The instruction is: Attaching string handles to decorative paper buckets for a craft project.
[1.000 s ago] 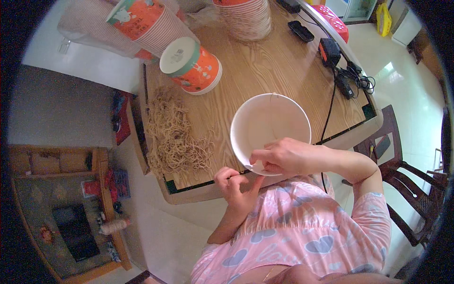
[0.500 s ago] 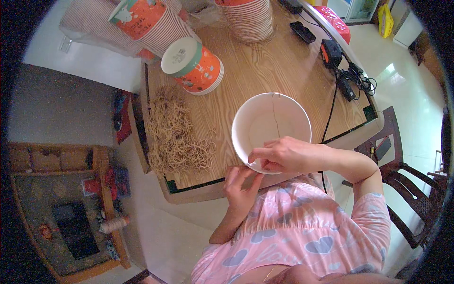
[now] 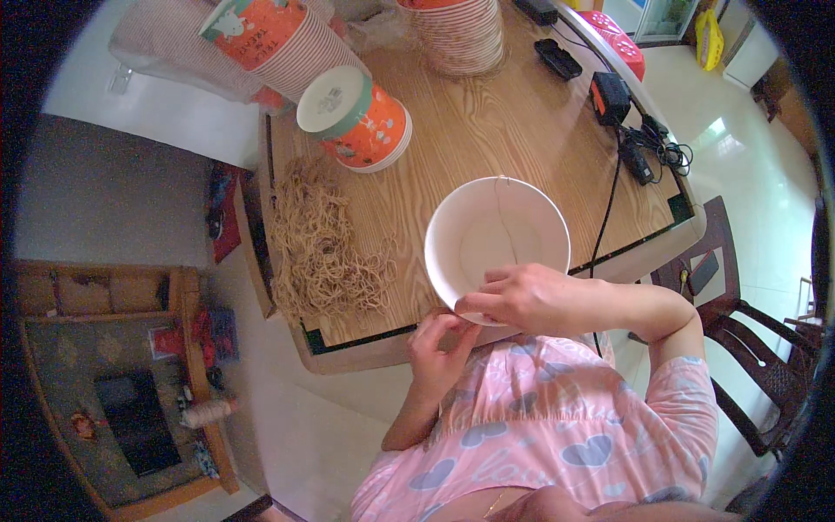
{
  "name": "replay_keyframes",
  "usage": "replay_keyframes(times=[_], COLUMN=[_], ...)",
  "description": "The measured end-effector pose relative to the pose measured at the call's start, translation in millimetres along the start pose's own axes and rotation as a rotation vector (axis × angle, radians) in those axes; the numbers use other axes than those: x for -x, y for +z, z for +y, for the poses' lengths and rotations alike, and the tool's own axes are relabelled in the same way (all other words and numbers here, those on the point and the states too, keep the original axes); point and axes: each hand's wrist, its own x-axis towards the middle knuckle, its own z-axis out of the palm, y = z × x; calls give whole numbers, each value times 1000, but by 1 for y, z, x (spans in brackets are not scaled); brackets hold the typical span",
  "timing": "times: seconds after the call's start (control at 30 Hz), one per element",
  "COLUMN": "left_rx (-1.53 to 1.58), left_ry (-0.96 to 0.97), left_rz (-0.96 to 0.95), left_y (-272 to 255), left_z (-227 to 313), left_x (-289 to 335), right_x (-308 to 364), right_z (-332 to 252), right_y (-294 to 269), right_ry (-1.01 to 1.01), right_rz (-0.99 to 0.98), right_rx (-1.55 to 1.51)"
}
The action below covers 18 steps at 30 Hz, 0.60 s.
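A white-lined paper tub (image 3: 544, 230) stands with its mouth up at the table's near edge, tilted a little toward me. A thin piece of twine (image 3: 503, 209) hooks over its far rim and runs down inside toward my right hand. My right hand (image 3: 526, 298) reaches over the near rim from the right, fingers curled closed on it. From outside, my left hand (image 3: 437, 344) pinches the same rim at its near left. The fingertips nearly meet there; whether they also hold a twine end is hidden. A loose heap of tan twine (image 3: 326, 248) lies left of the tub.
An upturned orange-and-green tub (image 3: 365, 126) sits behind the twine. Stacked tubs (image 3: 457, 39) and a leaning stack (image 3: 283, 52) fill the back. A black adapter (image 3: 611, 97) and cables lie along the right side. A dark chair (image 3: 765, 357) stands to the right.
The tub's far rim has dropped slightly toward me. My right hand has moved a little nearer to me, and my left fingers have closed in on the rim.
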Motion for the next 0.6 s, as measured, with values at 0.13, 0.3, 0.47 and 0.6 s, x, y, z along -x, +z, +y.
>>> replay_keyframes(times=[0.13, 0.3, 0.47, 0.6], left_rx=[63, 156, 640, 653], left_ry=[-84, -214, -481, -614], left_rz=[-105, -149, -114, -244], left_y=[-2, -1, -1, -6], left_z=[-6, -6, -14, -4], left_x=[3, 6, 9, -6], right_x=[-1, -2, -1, 1], right_z=[-2, -1, -3, -2], right_y=[0, -4, -10, -7], right_ry=[-40, -1, 56, 2], right_rz=[-13, -50, -35, -37], right_rx=[6, 6, -12, 61])
